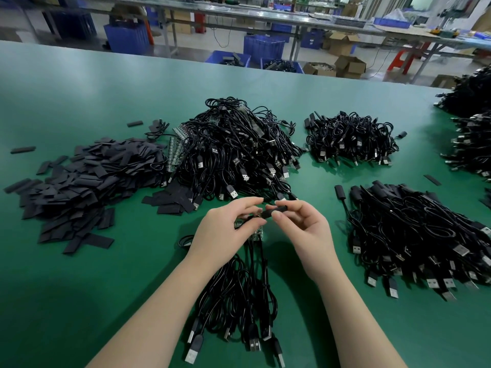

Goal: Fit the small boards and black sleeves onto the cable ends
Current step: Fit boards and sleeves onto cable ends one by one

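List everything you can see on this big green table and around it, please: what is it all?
table: one, green, fills the view
flat sleeves: one heap, black, far left
cable piles: several, black, middle and right
board strips: a few, greenish, beside the middle pile
cables: one bunch, black, under the hands
crates: several, blue, on the floor beyond
sleeve: one, black, pinched by both hands
left hand: holds small boards
right hand: pinches the sleeve

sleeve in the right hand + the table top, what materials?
Black sleeve, pinched by the right hand: looks like matte flexible plastic or rubber tubing, possibly heat-shrink; dull and non-reflective. Table top: smooth green mat, likely vinyl or rubber; soft sheen, no seams visible.
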A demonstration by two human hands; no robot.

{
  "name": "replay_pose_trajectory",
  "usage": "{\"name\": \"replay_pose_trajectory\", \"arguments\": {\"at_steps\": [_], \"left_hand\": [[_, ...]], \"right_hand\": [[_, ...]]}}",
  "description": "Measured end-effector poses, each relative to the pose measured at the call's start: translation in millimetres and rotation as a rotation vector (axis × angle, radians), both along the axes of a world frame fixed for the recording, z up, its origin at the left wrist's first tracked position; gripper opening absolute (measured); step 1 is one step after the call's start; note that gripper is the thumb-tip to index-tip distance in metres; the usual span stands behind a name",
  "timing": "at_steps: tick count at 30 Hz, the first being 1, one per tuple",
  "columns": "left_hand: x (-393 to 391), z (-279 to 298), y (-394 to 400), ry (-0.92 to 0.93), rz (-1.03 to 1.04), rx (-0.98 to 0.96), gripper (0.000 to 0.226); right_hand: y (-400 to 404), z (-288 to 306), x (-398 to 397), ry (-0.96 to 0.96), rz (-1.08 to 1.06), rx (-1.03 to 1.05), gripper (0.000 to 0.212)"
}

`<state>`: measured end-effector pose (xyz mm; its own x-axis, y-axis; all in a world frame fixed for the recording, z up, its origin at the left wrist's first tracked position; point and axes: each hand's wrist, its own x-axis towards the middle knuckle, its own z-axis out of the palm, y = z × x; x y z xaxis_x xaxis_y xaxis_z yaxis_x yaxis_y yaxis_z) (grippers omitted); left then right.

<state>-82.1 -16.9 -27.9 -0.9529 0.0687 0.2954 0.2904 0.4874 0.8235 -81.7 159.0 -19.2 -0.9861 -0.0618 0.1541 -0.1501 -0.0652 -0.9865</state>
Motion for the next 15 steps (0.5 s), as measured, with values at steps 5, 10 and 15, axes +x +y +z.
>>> {"name": "replay_pose_trajectory", "arguments": {"at_steps": [5,10,15], "left_hand": [[0.6,2.4,-1.2,0.042,0.073,-0.019,0.016],[0.0,0.6,0.9,0.017,0.05,0.007,0.02],[-1.2,0.8,0.6,0.025,0.013,-0.038,0.024]], "right_hand": [[-3.8,-4.9,-0.8,-0.036,-0.029,-0.044,0.019],[-6.2,-7.2,-2.9,-0.091,-0.118,-0.09,0.017],[-5.1,-7.2,-4.9,-0.143,-0.127,-0.16,0.015]]}}
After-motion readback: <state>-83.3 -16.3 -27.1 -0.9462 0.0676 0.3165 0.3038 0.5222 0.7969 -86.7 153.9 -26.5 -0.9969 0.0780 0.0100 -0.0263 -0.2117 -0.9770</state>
